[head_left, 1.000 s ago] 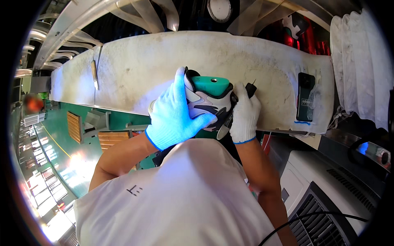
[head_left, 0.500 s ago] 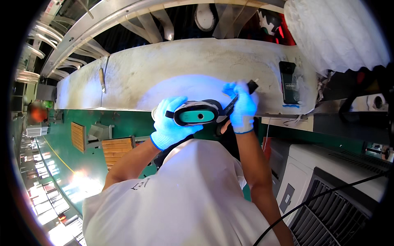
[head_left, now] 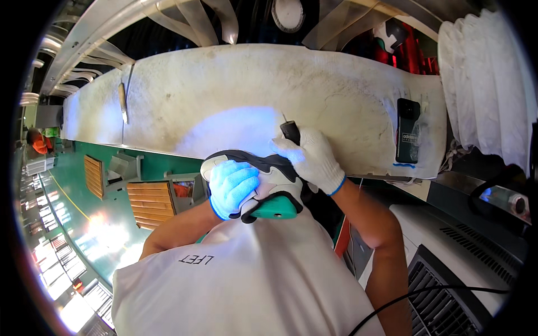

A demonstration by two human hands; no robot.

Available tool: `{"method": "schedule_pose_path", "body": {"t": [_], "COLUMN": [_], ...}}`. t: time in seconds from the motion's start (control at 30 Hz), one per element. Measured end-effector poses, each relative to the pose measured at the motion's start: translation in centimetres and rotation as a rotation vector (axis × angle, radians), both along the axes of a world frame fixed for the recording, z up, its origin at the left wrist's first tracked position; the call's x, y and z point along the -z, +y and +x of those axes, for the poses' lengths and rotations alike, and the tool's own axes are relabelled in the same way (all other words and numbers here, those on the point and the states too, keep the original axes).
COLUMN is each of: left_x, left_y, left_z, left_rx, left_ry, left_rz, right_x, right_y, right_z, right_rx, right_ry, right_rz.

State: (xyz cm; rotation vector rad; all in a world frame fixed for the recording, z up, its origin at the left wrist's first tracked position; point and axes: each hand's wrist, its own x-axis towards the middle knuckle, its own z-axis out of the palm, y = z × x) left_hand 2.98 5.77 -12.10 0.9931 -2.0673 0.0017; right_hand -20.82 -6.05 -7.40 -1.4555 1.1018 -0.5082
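A white and black shoe [head_left: 273,186] with a green last [head_left: 277,208] inside it is held close to my chest, tilted on its side at the near edge of the pale bench [head_left: 224,84]. My left hand [head_left: 232,187], gloved, is wrapped around the shoe's left side. In my gloved right hand [head_left: 315,159] is a black-handled tool [head_left: 290,131] with a thin metal tip pointing up and away. The right hand is at the shoe's right side; its lower fingers and the tool's other end are hidden.
On the bench lie a dark phone [head_left: 408,130] at right and a wooden-handled knife [head_left: 123,103] at left. A white pleated fabric hangs at far right [head_left: 482,84]. A grey machine [head_left: 448,285] with a black cable stands to my right, slatted wooden boards [head_left: 150,200] to my left.
The shoe has turned from showing its green top opening to showing its side and sole edge. My right hand has moved left, closer to the shoe, with the black-handled tool still held.
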Motion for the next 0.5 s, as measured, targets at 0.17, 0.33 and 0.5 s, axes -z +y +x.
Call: {"method": "schedule_pose_path", "body": {"t": [0.17,0.33,0.5], "left_x": [-0.9,-0.2,-0.9], "left_y": [-0.4,0.2,0.8], "left_z": [-1.2,-0.2,-0.2], "left_rx": [0.006,0.029,-0.054], "left_ry": [0.126,0.054,0.001], "left_rz": [-0.020,-0.012,0.088], "right_x": [2.0,-0.2,0.7], "right_y": [-0.8,-3.5,-5.2], "right_z": [1.3,4.0,5.4], "right_rx": [-0.074,-0.198,-0.098], "right_ry": [0.034,0.230,0.025], "right_rz": [0.005,0.018,0.159]}}
